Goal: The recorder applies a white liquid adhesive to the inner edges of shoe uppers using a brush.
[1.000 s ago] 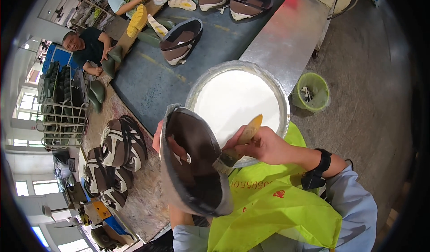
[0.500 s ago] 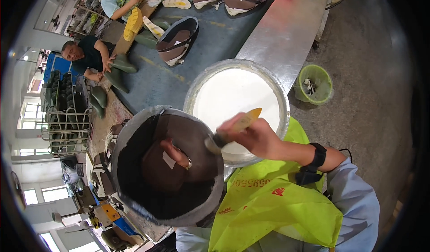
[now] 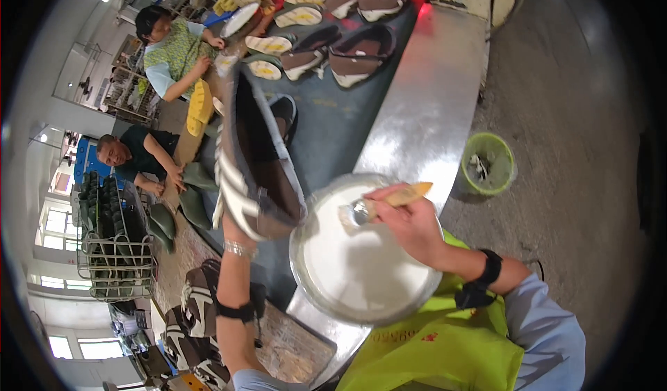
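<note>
near, lower frame: lime-green apron [image 3: 431,353] below a round basin [image 3: 295,259] of white liquid [image 3: 333,273]. right of centre: right hand [image 3: 410,227], fingers closed around a brush [image 3: 408,195], bristles above the liquid. left of centre: left hand [image 3: 235,231], mostly hidden, supporting a brown-and-white shoe upper [image 3: 240,189]; its finger closure cannot be told. far, top: further uppers [image 3: 360,52].

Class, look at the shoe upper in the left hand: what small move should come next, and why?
Probably lower the upper onto the belt and let go. The left hand holds it out above the belt, where similar uppers stand, while the brush in the right hand is away from it, over the tub.
</note>
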`<state>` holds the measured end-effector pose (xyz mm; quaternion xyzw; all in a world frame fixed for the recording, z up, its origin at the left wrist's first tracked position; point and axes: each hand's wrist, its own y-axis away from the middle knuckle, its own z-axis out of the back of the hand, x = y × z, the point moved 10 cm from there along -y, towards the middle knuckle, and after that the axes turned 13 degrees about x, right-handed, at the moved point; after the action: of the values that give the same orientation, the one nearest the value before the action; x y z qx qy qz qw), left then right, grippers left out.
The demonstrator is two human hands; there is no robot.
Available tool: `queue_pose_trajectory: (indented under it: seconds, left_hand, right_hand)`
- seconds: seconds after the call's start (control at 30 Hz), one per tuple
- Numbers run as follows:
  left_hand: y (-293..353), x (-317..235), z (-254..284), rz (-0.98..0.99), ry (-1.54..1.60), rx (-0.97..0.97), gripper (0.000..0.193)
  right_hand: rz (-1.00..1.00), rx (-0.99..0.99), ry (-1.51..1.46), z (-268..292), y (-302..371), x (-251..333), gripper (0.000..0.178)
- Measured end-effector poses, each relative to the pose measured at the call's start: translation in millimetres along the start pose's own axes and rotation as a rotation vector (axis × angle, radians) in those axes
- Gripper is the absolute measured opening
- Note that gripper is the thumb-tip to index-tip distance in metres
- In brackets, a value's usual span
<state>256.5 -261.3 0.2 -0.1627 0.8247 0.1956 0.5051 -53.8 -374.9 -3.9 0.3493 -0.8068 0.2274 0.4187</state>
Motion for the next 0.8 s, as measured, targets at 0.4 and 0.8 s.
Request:
queue_pose_trajectory:
  seconds: [0.4,0.8]
  left_hand:
    - [-126,177,48,0.828,-0.212,0.343,0.032]
    - [-14,97,148,0.774,-0.497,-0.009,0.046]
  right_hand:
    - [-0.069,-0.119,0.149,59,-2,5,0.013]
    - [-0.085,0.007,0.324,22,-12,4,0.010]
